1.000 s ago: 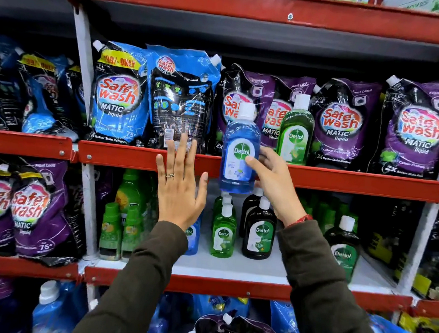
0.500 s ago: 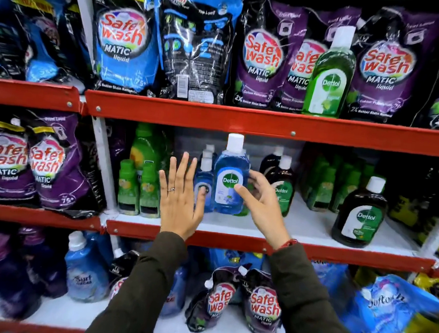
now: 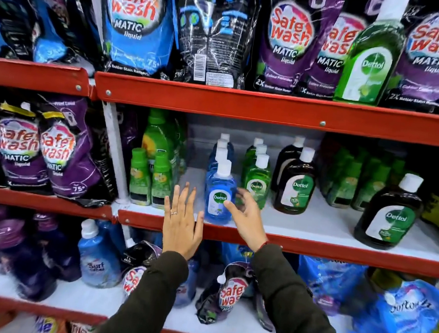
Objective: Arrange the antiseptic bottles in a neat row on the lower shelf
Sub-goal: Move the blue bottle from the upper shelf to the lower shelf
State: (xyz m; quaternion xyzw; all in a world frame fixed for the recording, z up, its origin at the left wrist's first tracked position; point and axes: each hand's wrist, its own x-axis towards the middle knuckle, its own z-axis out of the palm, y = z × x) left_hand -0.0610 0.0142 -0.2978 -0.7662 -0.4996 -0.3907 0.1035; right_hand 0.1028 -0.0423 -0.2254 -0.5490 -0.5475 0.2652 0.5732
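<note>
Our right hand [image 3: 245,221] with loosely curled fingers touching the blue Dettol bottle [image 3: 220,192] upright on the lower shelf [image 3: 313,226], our left hand [image 3: 181,223] flat, fingers spread, beside it

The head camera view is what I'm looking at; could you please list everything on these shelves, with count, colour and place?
Blue Dettol bottles: four in a file, blue, middle shelf, front one at the edge.
Green Dettol bottles: about three in a file, green, just right of the blue file.
Brown Dettol bottles: two in a file, plus one apart at right, dark brown.
Tall green Dettol bottle: one, upper shelf, among pouches.
Safewash pouches: several, blue and purple, upper shelf and left bay.
Small green bottles: several, middle shelf left.
Surf bottle: one, light blue, bottom shelf.
Shelf rails: red.
Left hand: open, flat, beside the front blue bottle.
Right hand: open, fingers at that bottle's label.
</note>
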